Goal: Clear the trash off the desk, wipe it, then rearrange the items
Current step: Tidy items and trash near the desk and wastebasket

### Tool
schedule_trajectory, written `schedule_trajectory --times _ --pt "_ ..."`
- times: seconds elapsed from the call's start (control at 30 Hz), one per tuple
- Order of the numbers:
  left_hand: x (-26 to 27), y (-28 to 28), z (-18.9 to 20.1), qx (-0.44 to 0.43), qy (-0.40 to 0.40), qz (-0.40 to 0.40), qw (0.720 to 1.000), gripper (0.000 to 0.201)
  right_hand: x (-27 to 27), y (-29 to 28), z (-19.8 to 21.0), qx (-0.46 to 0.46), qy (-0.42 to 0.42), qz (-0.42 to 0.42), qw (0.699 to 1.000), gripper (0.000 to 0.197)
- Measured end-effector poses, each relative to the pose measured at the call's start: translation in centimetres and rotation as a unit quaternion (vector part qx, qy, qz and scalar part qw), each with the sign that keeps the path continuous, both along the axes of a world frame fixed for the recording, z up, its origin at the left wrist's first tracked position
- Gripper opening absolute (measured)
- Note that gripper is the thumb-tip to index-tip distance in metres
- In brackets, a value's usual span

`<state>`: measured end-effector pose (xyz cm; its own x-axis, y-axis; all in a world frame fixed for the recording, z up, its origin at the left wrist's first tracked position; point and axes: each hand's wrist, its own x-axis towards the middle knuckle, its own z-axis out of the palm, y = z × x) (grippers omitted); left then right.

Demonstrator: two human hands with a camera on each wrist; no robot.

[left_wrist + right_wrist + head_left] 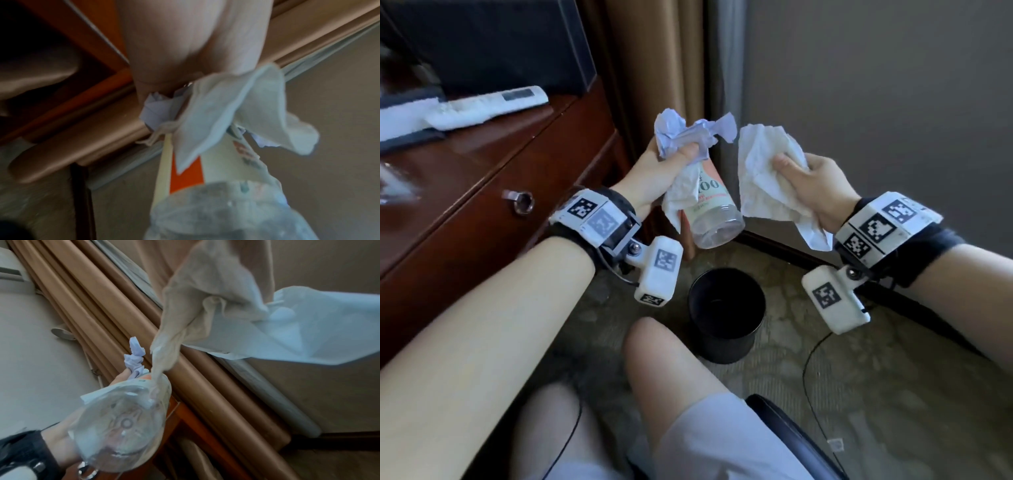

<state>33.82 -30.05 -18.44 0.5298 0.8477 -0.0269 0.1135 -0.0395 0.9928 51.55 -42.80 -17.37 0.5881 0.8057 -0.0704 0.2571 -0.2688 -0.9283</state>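
Note:
My left hand [667, 161] grips a bundle of trash: an empty clear plastic bottle [714, 209] with an orange and white label, crumpled pale blue paper [688, 132] and a white tissue [681, 192]. The bottle [222, 194] points base-down toward me, with the tissue [226, 110] draped over it. My right hand [804, 174] pinches a crumpled white paper towel [767, 171] just right of the bottle; the towel [298, 331] hangs loose. Both hands hover above a black round trash bin [726, 318] on the carpet.
The dark red wooden desk [482, 161] with a drawer ring pull [522, 202] stands at left, carrying a white remote [493, 104] and a white cloth [407, 120]. Tan curtains [650, 68] hang behind. A black cable [811, 387] and chair armrest [791, 431] lie near my knees.

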Motion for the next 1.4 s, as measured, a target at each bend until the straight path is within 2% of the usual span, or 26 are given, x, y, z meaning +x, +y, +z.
schedule_trajectory --times 0.1,0.27,0.37,0.53,0.67,0.8,0.9,0.97,1.07,1.2,1.3,1.4 --pt "1.0 1.0 -4.2 -0.053 -0.013 0.009 0.998 0.033 0.7 -0.2 -2.7 -0.038 0.008 -0.004 0.999 0.025" --pt "1.8 2.0 -11.4 -0.133 -0.030 0.056 0.989 0.056 2.3 -0.5 -8.2 -0.102 0.009 0.002 0.995 0.034" --pt "2.3 1.5 -14.4 -0.144 -0.024 0.072 0.987 0.062 2.8 -0.6 -10.7 -0.132 0.015 0.003 0.991 0.028" --pt "3.0 -0.1 -18.8 -0.244 -0.030 0.146 0.958 0.068 3.1 -0.4 -14.1 -0.154 0.024 -0.002 0.988 0.027" --pt "3.0 -1.2 -22.8 -0.283 -0.013 0.170 0.944 0.068 3.1 -0.2 -17.4 -0.195 0.015 0.008 0.981 0.035" --pt "2.8 -1.6 -26.1 -0.321 0.014 0.176 0.930 0.062 2.9 -0.1 -20.5 -0.225 0.030 0.014 0.974 0.026" --pt "2.3 -1.3 -27.6 -0.333 0.034 0.205 0.920 0.067 2.4 0.3 -23.0 -0.245 0.052 0.008 0.968 0.026" --pt "2.3 -0.6 -27.9 -0.338 0.014 0.210 0.917 0.061 2.0 0.9 -24.7 -0.258 0.061 0.005 0.964 0.031" --pt "2.5 0.6 -27.6 -0.315 0.012 0.200 0.928 0.053 1.2 2.3 -26.7 -0.277 0.069 0.016 0.958 0.029" --pt "1.8 2.0 -27.7 -0.270 0.059 0.195 0.941 0.062 0.4 4.2 -29.2 -0.284 0.091 0.020 0.954 0.040" --pt "1.0 3.4 -27.8 -0.236 0.088 0.240 0.938 0.048 -0.3 5.3 -30.4 -0.316 0.089 0.036 0.944 0.049" --pt "0.1 4.6 -27.8 -0.218 0.071 0.290 0.929 0.039 -1.2 6.1 -31.7 -0.321 0.095 0.049 0.941 0.056"
